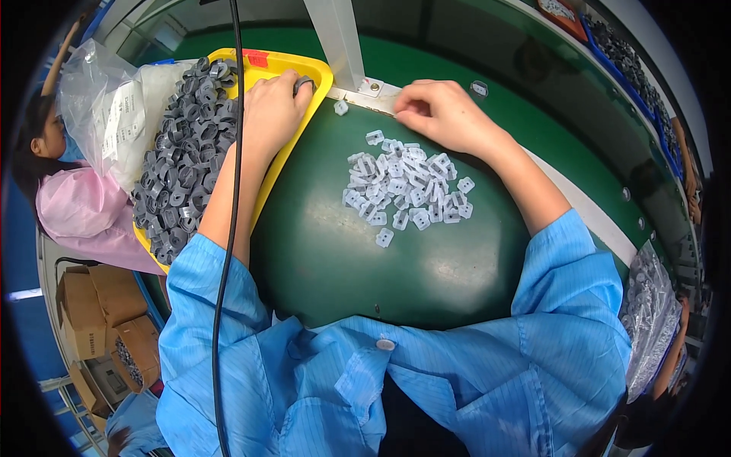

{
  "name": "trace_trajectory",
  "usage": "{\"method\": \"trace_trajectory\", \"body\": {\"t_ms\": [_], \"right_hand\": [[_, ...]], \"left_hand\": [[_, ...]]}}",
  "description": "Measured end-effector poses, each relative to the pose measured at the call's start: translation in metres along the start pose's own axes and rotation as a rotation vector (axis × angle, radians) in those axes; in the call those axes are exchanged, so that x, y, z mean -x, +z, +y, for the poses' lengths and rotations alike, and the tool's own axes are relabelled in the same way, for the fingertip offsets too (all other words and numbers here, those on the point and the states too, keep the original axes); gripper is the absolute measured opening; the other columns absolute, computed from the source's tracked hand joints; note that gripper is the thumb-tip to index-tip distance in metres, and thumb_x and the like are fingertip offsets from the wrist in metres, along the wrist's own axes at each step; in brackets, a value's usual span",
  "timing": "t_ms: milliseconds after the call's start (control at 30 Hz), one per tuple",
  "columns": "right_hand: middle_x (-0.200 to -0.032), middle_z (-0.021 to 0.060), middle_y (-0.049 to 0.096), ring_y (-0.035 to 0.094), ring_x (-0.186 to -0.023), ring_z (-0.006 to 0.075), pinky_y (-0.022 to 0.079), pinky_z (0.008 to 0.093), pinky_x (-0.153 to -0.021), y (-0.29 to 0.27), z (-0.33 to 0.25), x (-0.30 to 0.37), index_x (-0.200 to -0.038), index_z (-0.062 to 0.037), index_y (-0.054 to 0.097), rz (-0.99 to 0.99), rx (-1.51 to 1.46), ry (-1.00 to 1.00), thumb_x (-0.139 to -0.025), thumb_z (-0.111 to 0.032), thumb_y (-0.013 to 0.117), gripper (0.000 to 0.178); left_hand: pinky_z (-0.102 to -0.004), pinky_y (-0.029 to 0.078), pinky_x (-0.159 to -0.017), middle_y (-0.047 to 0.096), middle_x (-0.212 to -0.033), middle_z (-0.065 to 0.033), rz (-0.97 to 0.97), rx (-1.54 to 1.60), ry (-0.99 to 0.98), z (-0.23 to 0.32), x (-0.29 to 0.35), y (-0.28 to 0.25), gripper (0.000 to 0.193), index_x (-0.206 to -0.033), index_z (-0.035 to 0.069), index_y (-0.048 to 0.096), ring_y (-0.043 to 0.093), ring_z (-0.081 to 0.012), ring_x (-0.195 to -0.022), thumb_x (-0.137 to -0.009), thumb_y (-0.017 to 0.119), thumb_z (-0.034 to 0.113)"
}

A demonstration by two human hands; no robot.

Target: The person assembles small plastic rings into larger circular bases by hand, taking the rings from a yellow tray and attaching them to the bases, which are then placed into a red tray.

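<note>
By the green tabletop [327,244], right hand [449,114] half-curled, hold unclear, left hand [272,113] apparently picks, fingers pinching a gray part [303,82] likely needing lifting.

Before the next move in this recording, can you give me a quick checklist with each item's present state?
1. Left hand has a grey part in its grip: ok.
2. Right hand holds a piece: cannot tell, nothing shows at its fingertips.
3. Tray stocked with grey parts: ok.
4. White pieces piled between the forearms: ok.
5. No piece astray: not ok, one lies near the tray.
</note>
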State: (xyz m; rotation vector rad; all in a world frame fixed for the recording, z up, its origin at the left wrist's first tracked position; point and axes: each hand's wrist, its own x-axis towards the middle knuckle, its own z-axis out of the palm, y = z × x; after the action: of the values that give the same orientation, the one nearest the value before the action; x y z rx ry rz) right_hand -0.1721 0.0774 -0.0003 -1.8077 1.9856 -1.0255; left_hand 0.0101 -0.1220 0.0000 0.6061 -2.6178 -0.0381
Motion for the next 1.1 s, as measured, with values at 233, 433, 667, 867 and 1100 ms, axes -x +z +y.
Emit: {"method": "trace_trajectory", "body": {"t_ms": [233, 433, 667, 867, 1100], "right_hand": [[-0.060, 0.0112, 0.057, 0.059, -0.060, 0.0256, 0.048, 0.0345, -0.059, 0.023, -0.040, -0.014, -0.068, -0.0006, 0.058, -0.132, 0.167, 0.056, -0.068, -0.026, 0.078, 0.032], [-0.068, 0.0124, 0.065, 0.064, -0.065, 0.0231, 0.051, 0.0324, -0.063, 0.009, -0.027, -0.009, -0.073, 0.0007, 0.065, -0.192, 0.098, 0.117, -0.070, -0.022, 0.077, 0.026], [-0.071, 0.0033, 0.066, 0.060, -0.065, 0.0059, 0.048, 0.0201, -0.056, -0.018, 0.002, 0.024, -0.088, -0.0021, 0.070, 0.022, -0.470, 0.469, -0.084, -0.017, 0.068, 0.015], [-0.072, 0.0032, 0.065, 0.058, -0.063, 0.0056, 0.044, 0.0176, -0.053, -0.020, -0.012, 0.022, -0.089, -0.0013, 0.069, 0.025, -1.006, 0.405, -0.085, -0.016, 0.068, 0.015], [-0.071, 0.0020, 0.064, 0.056, -0.062, 0.0044, 0.043, 0.0181, -0.051, -0.003, -0.017, 0.019, -0.091, -0.0006, 0.069, 0.199, -0.713, 0.324, -0.085, -0.017, 0.068, 0.018]], "left_hand": [[-0.0360, 0.048, -0.067, 0.062, -0.080, -0.0161, 0.201, 0.181, -0.032, 0.037, 0.000, -0.029, 0.023, -0.085, 0.000, 0.059, 0.061, -0.0300, -0.076, -0.081, 0.067, 0.021], [-0.0312, 0.046, -0.065, 0.059, -0.077, -0.0127, 0.039, 0.471, -0.186, 0.077, 0.014, -0.013, 0.022, -0.083, 0.000, 0.058, 0.058, -0.0212, -0.069, -0.077, 0.071, 0.018], [-0.0379, 0.049, -0.065, 0.063, -0.078, -0.0160, -0.120, 0.551, -0.233, 0.098, 0.030, -0.008, 0.016, -0.083, -0.002, 0.061, 0.062, -0.0309, -0.068, -0.075, 0.069, 0.010], [-0.0229, 0.044, -0.058, 0.066, -0.074, -0.0028, -0.231, 1.090, -0.434, 0.104, 0.021, -0.004, 0.018, -0.094, 0.002, 0.064, 0.058, -0.0072, -0.067, -0.080, 0.069, 0.011], [-0.0183, 0.038, -0.055, 0.065, -0.085, -0.0018, -0.345, 1.595, -0.626, 0.104, 0.022, 0.001, 0.031, -0.113, 0.006, 0.061, 0.055, -0.0020, -0.071, -0.084, 0.069, 0.013]]}}
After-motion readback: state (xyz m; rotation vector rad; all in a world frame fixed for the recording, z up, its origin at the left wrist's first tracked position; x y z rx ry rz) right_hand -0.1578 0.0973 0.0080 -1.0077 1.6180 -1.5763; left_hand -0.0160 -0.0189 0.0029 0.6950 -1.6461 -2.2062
